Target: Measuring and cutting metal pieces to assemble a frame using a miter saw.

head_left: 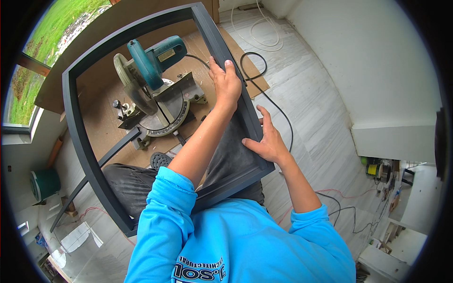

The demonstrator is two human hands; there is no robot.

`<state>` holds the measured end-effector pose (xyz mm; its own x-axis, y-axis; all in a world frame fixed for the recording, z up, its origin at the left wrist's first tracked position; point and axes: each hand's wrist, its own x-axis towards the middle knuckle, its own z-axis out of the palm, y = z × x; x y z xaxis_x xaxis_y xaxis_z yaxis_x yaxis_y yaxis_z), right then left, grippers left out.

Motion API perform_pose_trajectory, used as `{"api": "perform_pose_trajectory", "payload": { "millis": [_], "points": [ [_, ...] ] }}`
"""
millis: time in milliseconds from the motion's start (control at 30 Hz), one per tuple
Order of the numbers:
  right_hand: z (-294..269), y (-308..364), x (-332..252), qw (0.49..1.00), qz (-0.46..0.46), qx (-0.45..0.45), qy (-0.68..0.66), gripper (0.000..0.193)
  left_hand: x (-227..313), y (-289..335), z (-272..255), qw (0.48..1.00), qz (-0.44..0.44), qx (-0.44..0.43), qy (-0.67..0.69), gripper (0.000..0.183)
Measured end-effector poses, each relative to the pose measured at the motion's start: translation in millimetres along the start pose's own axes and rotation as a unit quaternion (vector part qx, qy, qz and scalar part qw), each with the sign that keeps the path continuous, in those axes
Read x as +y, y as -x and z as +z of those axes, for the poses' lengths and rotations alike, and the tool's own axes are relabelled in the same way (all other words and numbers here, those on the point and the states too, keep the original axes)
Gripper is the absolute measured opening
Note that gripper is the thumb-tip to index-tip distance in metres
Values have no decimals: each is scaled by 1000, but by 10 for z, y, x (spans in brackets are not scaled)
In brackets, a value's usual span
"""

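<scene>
A dark grey rectangular window frame (77, 113) lies tilted across my lap, its open middle showing the things beyond it. My left hand (227, 87) holds the upper part of its right rail, thumb over the face and fingers at the inner edge. Lower on that same rail, my right hand (270, 140) has its thumb on the face and fingers along the outer side. Through the opening I see a teal mitre saw (150, 61) on the floor, its round blade guard at the left. A thin dark strip (115, 150) reaches from the saw's base toward the lower left, passing behind the frame.
Brown cardboard sheet (101, 89) lies under the saw. A black power cable (278, 111) loops over the light plank floor at the right, near a white cable (255, 35). A green bucket (46, 184) stands at the left. A wire spool (375, 170) sits at the right wall.
</scene>
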<state>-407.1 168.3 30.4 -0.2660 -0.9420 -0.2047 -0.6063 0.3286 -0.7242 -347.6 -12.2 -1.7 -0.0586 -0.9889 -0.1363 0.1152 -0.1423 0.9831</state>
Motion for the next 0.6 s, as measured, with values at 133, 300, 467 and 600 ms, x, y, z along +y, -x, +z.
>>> {"api": "perform_pose_trajectory", "payload": {
  "millis": [133,300,467,600],
  "points": [
    [-14,-61,4,1000,-22,-16,-13,89,-133,-382,-214,958,-152,-135,200,61],
    [11,-80,106,999,-17,-34,-21,91,-88,-586,-208,882,-210,-278,316,83],
    [61,-115,227,998,-48,-17,-34,90,-221,-647,-143,880,-214,-284,315,82],
    [24,-101,181,997,-52,-25,-42,90,-185,-626,-125,887,-209,-280,302,78]
  ]
}}
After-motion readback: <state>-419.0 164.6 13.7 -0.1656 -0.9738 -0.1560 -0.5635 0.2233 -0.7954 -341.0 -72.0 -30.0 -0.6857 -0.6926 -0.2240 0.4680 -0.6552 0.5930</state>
